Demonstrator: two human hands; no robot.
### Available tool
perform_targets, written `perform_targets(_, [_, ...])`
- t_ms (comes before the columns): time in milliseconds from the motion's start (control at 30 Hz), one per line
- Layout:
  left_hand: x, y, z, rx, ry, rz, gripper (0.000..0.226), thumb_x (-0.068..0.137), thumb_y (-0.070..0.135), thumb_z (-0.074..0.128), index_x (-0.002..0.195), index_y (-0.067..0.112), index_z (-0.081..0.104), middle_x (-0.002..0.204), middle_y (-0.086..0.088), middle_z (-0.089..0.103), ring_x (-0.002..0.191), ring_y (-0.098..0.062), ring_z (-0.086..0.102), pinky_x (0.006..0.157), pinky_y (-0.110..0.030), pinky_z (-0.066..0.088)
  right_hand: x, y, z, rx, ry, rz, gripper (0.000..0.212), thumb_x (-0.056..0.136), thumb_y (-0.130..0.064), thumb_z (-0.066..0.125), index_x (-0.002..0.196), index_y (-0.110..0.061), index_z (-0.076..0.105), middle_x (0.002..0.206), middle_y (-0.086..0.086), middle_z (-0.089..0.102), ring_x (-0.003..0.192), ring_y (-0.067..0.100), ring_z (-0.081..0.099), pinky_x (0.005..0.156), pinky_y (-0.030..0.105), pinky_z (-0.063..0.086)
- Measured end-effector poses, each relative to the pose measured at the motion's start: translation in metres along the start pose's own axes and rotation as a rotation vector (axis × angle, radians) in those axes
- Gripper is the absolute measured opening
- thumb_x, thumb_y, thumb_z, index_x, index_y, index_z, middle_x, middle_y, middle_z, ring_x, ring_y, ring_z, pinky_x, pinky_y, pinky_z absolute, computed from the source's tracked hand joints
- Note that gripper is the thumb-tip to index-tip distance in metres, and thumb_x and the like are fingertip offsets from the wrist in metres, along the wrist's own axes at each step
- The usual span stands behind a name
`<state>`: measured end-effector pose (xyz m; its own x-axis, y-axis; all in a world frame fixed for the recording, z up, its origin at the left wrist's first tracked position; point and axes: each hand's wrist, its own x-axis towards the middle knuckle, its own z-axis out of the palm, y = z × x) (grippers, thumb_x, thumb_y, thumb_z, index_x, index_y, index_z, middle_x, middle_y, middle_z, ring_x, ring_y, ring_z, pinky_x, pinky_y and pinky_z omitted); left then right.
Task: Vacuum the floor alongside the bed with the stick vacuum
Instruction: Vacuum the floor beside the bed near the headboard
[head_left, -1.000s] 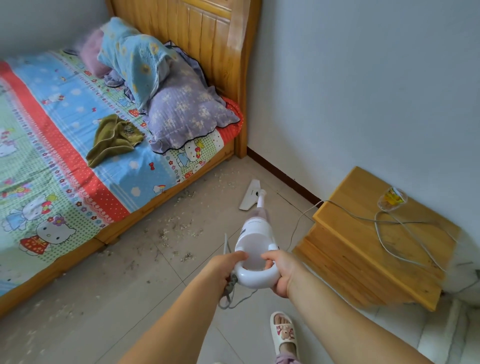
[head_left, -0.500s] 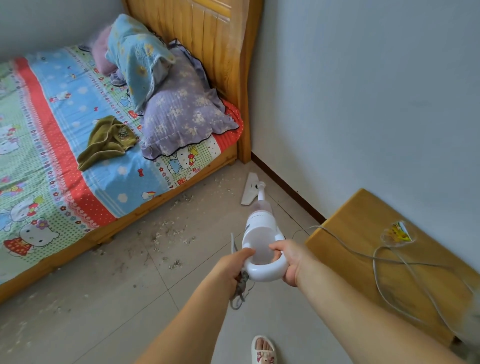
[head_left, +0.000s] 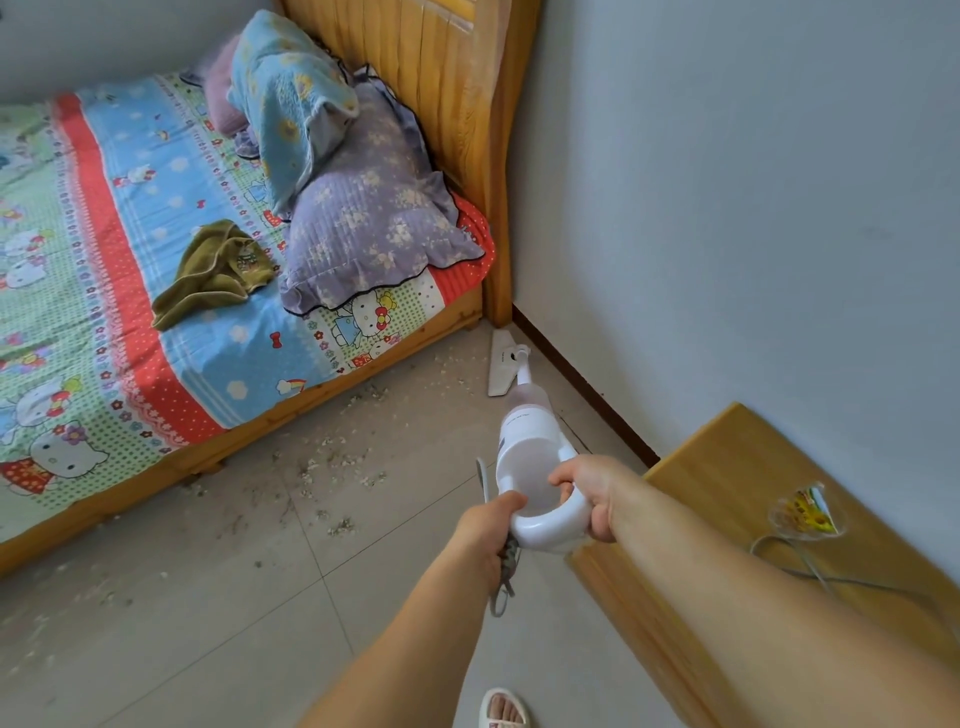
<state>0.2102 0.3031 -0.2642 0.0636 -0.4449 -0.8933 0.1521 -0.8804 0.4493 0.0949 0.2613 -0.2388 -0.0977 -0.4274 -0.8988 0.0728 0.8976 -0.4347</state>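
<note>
I hold a white stick vacuum (head_left: 527, 447) out in front of me. My right hand (head_left: 589, 491) grips the right side of its looped handle. My left hand (head_left: 485, 530) grips the left side and also pinches the grey cord. The vacuum's flat white floor head (head_left: 500, 364) rests on the tiles in the corner, close to the bed's headboard post and the dark skirting. The bed (head_left: 322, 395) with its wooden frame and cartoon-print sheet runs along the left. Crumbs and dust (head_left: 337, 467) are scattered over the grey tiles beside it.
A wooden bedside cabinet (head_left: 727, 499) stands at the right against the wall, with a grey cable and a small clear packet (head_left: 805, 512) on top. Pillows (head_left: 374, 218) and an olive cloth (head_left: 218, 265) lie on the bed. My slippered foot (head_left: 503, 709) shows at the bottom.
The vacuum's floor head has slid forward along the floor into the corner by the headboard post. I have stepped closer, so the cabinet now lies further right in view.
</note>
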Motion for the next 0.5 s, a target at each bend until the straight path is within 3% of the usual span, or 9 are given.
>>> perform_targets(500, [0.01, 0.01, -0.02, -0.013, 0.044, 0.021, 0.022, 0.087, 0.025, 0.059, 0.082, 0.004, 0.057, 0.053, -0.003, 0.037, 0.044, -0.014, 0.03, 0.044, -0.022, 0.024, 0.002, -0.009, 0.025, 0.026, -0.04, 0.023, 0.014, 0.091, 0.0, 0.05, 0.08, -0.009, 0.052, 0.061, 0.002, 0.043, 0.05, 0.009, 0.039, 0.054, 0.019, 0.039])
